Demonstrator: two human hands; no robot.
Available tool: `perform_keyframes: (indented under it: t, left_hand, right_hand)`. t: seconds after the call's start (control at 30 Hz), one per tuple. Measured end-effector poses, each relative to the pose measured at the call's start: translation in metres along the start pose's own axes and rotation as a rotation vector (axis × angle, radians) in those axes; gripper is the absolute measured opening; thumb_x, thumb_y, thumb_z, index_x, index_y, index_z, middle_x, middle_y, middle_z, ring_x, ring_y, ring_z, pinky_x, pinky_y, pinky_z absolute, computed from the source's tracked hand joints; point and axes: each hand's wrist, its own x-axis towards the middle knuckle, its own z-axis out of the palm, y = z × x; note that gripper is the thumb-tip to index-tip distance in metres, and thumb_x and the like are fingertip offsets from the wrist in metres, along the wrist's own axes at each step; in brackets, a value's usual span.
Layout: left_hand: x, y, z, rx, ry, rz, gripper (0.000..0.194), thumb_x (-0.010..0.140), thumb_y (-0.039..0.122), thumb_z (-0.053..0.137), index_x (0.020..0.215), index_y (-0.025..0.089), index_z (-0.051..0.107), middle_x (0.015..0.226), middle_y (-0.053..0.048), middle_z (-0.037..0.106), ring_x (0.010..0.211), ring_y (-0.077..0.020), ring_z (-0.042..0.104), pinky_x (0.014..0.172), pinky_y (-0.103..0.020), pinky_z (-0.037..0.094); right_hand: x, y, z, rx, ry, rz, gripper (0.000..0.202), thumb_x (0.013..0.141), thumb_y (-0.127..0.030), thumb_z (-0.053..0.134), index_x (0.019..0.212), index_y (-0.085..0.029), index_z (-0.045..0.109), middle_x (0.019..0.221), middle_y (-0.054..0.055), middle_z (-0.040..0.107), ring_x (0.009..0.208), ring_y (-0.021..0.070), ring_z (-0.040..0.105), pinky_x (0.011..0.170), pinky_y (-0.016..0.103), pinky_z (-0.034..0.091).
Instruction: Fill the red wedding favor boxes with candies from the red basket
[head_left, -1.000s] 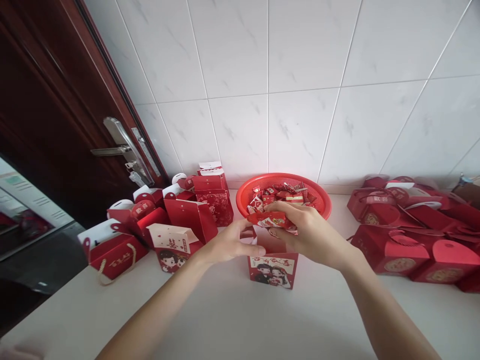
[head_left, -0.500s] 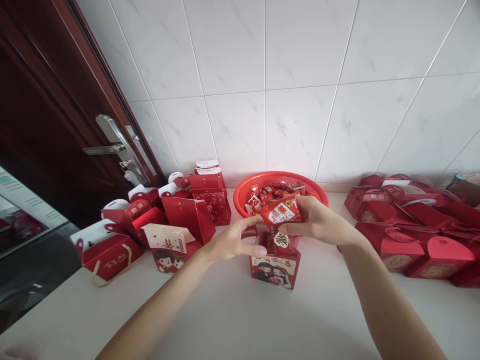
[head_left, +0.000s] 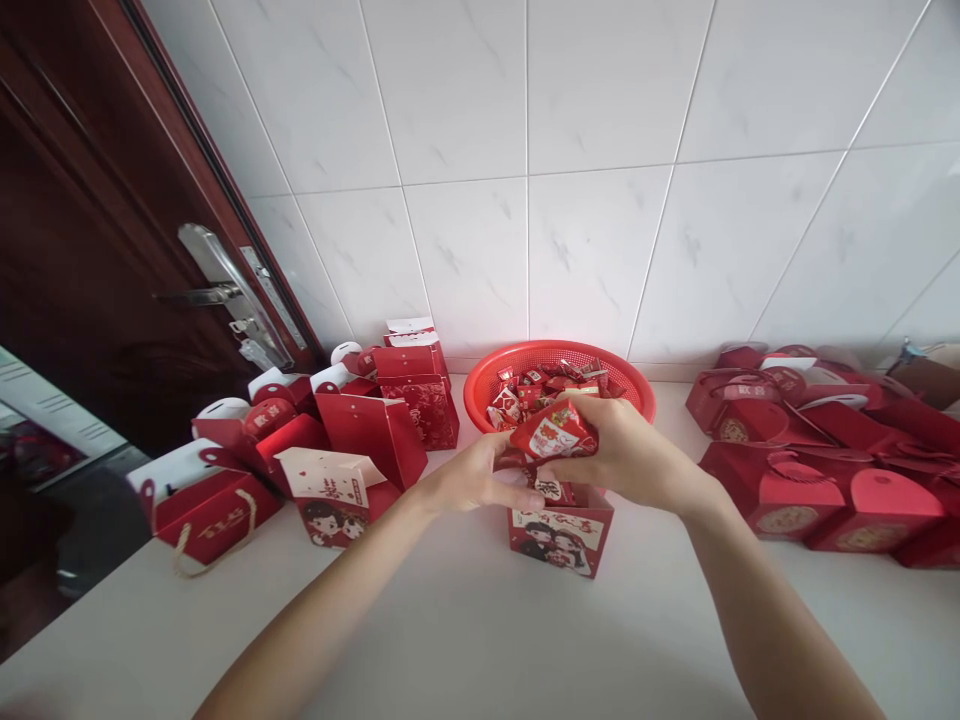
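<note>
My right hand (head_left: 626,450) is closed on a red candy packet (head_left: 559,432) with a white printed patch, held tilted over the opening of a small red gift box (head_left: 566,545). The box stands upright and has a cartoon couple on its front. A second red packet (head_left: 553,487) with a white round mark sits low in the box's opening, partly hidden by my fingers. My left hand (head_left: 472,478) grips the box's upper left side, its thumb across the front rim and its fingertips close to the held packet.
Behind the box stands a red plastic basket (head_left: 480,370) of wrapped candies (head_left: 525,392). An open gift box (head_left: 334,510), a rope-handled box (head_left: 217,525) and several others fill the left. Many red boxes (head_left: 802,500) crowd the right. A tiled wall (head_left: 465,260) closes off the back.
My right hand has lowered and tilted the candy packet toward the left. The round-marked packet has sunk deeper into the box. The box has shifted slightly to the right.
</note>
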Motion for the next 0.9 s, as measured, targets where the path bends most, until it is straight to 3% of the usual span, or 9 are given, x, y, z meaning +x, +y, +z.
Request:
perform_keyframes:
  t: [0.1,0.27,0.43,0.53,0.7,0.8,0.9]
  left_hand:
    - [0.001,0.000,0.001,-0.013,-0.010,0.016,0.055,0.073,0.022,0.084,0.125,0.021,0.068,0.124,-0.006,0.072,0.124,-0.0290,0.063,0.111,-0.044,0.044]
    - [0.001,-0.001,-0.004,0.110,-0.003,0.027,0.062,0.074,0.024,0.084,0.133,0.024,0.065,0.143,-0.009,0.061,0.138,-0.0312,0.051,0.119,-0.048,0.034]
    - [-0.007,0.002,0.006,0.296,0.039,0.069,0.071,0.073,0.028,0.084,0.140,0.027,0.060,0.147,-0.010,0.057,0.141,-0.0337,0.048,0.119,-0.051,0.034]
    - [-0.021,0.009,0.023,0.517,0.072,0.152,0.071,0.076,0.025,0.081,0.143,0.028,0.058,0.146,-0.010,0.058,0.136,-0.0334,0.053,0.116,-0.049,0.040]
    - [-0.042,0.020,0.045,0.732,0.162,0.285,0.064,0.082,0.025,0.077,0.143,0.028,0.058,0.135,-0.008,0.066,0.119,-0.0271,0.064,0.104,-0.036,0.052]
    - [-0.042,0.018,0.048,0.735,0.256,0.304,0.054,0.085,0.021,0.071,0.138,0.026,0.061,0.123,-0.008,0.071,0.112,-0.0262,0.068,0.103,-0.037,0.054]
    - [-0.035,0.008,0.044,0.597,0.247,0.236,0.048,0.086,0.020,0.069,0.133,0.024,0.063,0.122,-0.007,0.072,0.113,-0.0255,0.069,0.103,-0.039,0.054]
  right_hand:
    - [0.002,0.004,-0.002,0.041,-0.057,-0.008,0.027,0.076,-0.037,0.081,0.086,-0.018,0.064,0.070,0.000,0.066,0.060,0.0156,0.058,0.048,0.026,0.041]
    - [0.002,0.004,-0.010,0.281,0.114,0.046,0.034,0.078,-0.046,0.079,0.088,-0.017,0.062,0.079,0.003,0.068,0.068,0.0179,0.062,0.056,0.028,0.049]
    - [-0.007,-0.005,-0.019,0.434,0.194,0.068,0.014,0.088,-0.031,0.065,0.096,-0.020,0.063,0.086,0.002,0.070,0.078,0.0189,0.066,0.065,0.027,0.053]
    - [-0.017,-0.009,-0.026,0.495,0.170,0.014,0.015,0.083,-0.021,0.063,0.097,-0.023,0.065,0.090,0.001,0.070,0.083,0.0187,0.066,0.067,0.026,0.054]
    - [-0.030,-0.015,-0.038,0.510,0.080,-0.096,0.015,0.086,-0.029,0.068,0.100,-0.025,0.066,0.096,0.005,0.070,0.087,0.0230,0.068,0.070,0.032,0.059]
    - [-0.033,-0.017,-0.041,0.491,0.071,-0.165,0.018,0.086,-0.033,0.072,0.103,-0.026,0.068,0.100,0.006,0.072,0.087,0.0242,0.070,0.069,0.033,0.059]
    - [-0.034,-0.017,-0.041,0.473,0.050,-0.173,0.020,0.087,-0.032,0.073,0.107,-0.027,0.069,0.100,0.005,0.072,0.086,0.0234,0.070,0.069,0.033,0.060]
